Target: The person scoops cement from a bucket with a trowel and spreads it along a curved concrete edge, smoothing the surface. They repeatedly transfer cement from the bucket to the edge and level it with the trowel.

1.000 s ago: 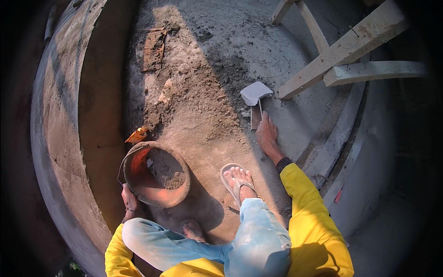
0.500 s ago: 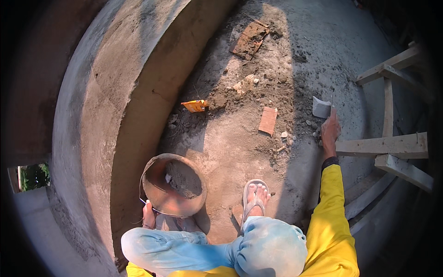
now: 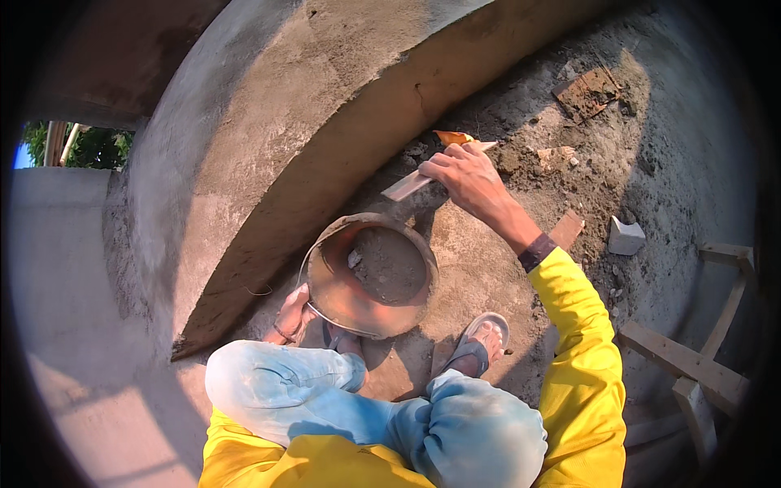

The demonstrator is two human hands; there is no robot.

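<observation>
My right hand (image 3: 460,183) is closed on a narrow, flat, pale strip (image 3: 403,185), held above and just beyond the bucket. The worn orange bucket (image 3: 421,299), coated in grey, has grey sandy material (image 3: 389,268) and a small pale lump inside. My left hand (image 3: 294,311) is closed on the bucket's wire handle at its near left. Past my right hand lies a crumpled orange packet (image 3: 447,137). A broken white block (image 3: 626,236) and a reddish flat piece (image 3: 568,229) lie on the rough floor to the right of my right forearm.
A curved plastered ledge (image 3: 268,138) runs diagonally along the left, beside the bucket. A wooden frame (image 3: 679,355) stands at the lower right. Rubble (image 3: 537,159) and a broken dirty board (image 3: 587,93) lie at the upper right. My sandalled feet (image 3: 480,346) are by the bucket.
My right hand has moved from beside the white block leftward to above the bucket, carrying the strip. The view has swung left. My left hand stays on the bucket handle.
</observation>
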